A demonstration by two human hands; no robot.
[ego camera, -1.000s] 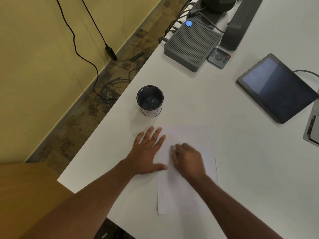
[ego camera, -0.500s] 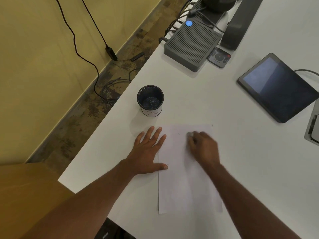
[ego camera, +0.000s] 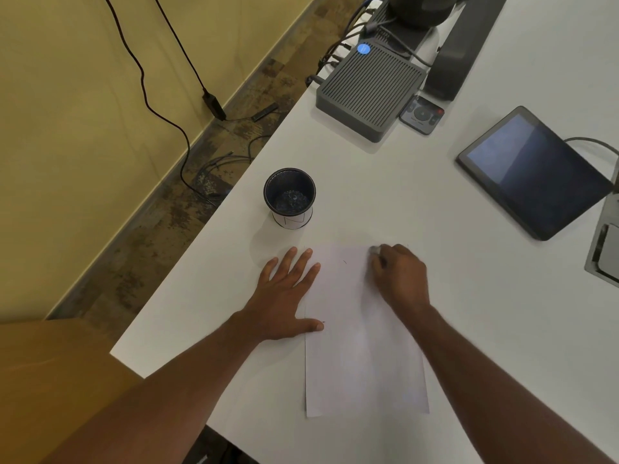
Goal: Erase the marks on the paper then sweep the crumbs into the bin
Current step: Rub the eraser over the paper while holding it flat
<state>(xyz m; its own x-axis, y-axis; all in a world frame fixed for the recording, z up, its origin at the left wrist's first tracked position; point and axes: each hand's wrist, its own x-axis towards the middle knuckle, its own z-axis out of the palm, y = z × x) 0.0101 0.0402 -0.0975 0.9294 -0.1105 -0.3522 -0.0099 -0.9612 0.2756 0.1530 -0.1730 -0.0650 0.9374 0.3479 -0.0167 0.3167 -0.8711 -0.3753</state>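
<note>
The left hand (ego camera: 284, 296) lies flat with fingers spread, its fingertips and thumb pressing the left edge of the paper (ego camera: 355, 356) on the white counter (ego camera: 385, 195). The right hand (ego camera: 400, 276) is curled at the paper's top edge, pinching a small pale eraser (ego camera: 374, 251) against the sheet, and a faint dark mark (ego camera: 344, 262) shows just left of it. The bin (ego camera: 289, 195), a dark mesh cup, stands upright just beyond the left hand's fingers, apart from the paper, while a tablet (ego camera: 532, 172) lies well off to the right.
</note>
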